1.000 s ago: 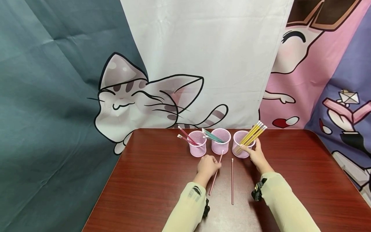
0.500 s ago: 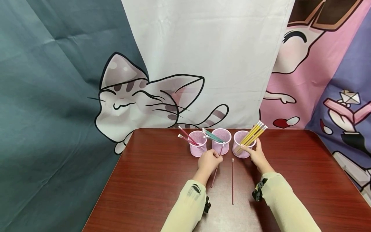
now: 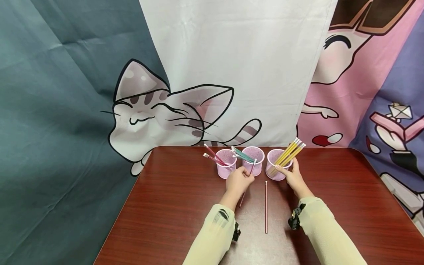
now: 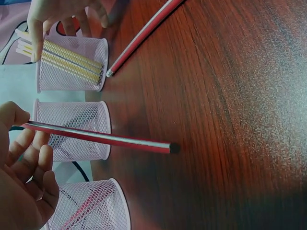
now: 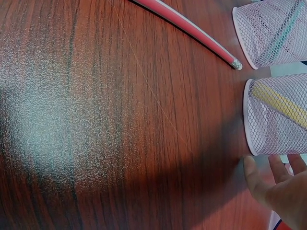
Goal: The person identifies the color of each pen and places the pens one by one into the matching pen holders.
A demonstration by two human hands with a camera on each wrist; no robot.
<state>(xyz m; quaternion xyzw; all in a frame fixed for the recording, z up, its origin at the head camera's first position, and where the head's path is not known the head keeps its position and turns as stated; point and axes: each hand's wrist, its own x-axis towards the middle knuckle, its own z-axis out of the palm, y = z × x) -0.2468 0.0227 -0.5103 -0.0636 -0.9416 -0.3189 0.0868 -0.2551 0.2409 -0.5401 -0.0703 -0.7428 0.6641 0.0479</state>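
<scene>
My left hand (image 3: 237, 184) pinches a red pencil (image 4: 120, 140) near its eraser end between thumb and fingers. The pencil is tilted, its eraser near the rim of the middle pink mesh pencil cup (image 3: 246, 171) and its other end toward me. Teal pencils (image 3: 245, 156) lean in that cup. My right hand (image 3: 296, 181) holds the right mesh cup (image 3: 269, 167), thumb in front and fingers on the far side; several yellow pencils (image 3: 289, 151) lean out of it. The left mesh cup (image 3: 225, 173) contains red pencils (image 3: 215, 156).
Another red pencil (image 3: 266, 209) lies lengthwise on the brown wooden table (image 3: 165, 206), between my forearms. The cups stand in a row near the table's far edge. Behind it hangs a printed cloth (image 3: 248, 66) with a cartoon cat.
My left hand has moved slightly away from me with the red pencil, bringing its eraser end up to the middle cup's rim. The right hand stays on the right cup.
</scene>
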